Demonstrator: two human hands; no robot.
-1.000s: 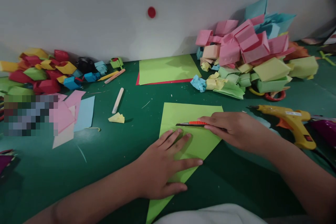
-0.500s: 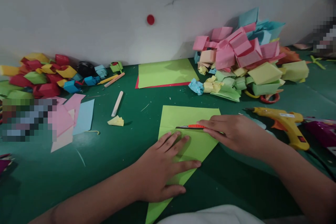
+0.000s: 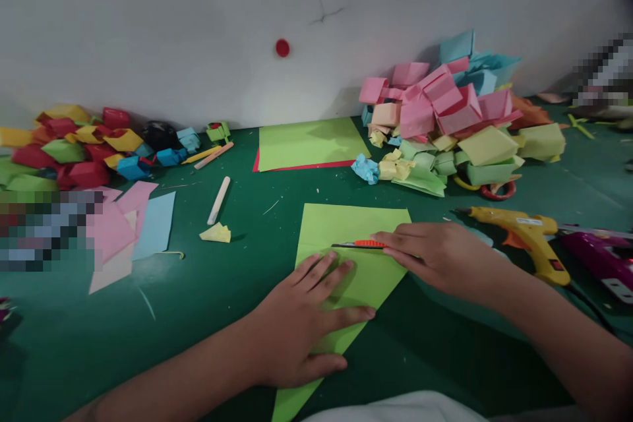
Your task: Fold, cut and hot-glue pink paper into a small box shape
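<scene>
A light green sheet of paper (image 3: 356, 224), partly folded with a slanted lower edge, lies on the green table. My left hand (image 3: 306, 323) presses flat on it with fingers spread. Between the thumb and fingers of my right hand (image 3: 435, 257) is an orange-handled cutter (image 3: 368, 244). Its thin blade points left and lies along a horizontal crease in the sheet, just above my left fingertips. My right hand rests at the sheet's right edge.
Behind lie green sheets (image 3: 311, 142) over red paper. Folded paper pieces heap up at the left (image 3: 89, 145) and right (image 3: 445, 105). A yellow glue gun (image 3: 539, 237), a purple tool (image 3: 598, 264) and a white stick (image 3: 218, 200) lie around. A wall (image 3: 198, 33) stands behind.
The camera view has shifted slightly, so the scene sits a little lower and the right side further left. Both hands and the cutter keep nearly the same place on the sheet.
</scene>
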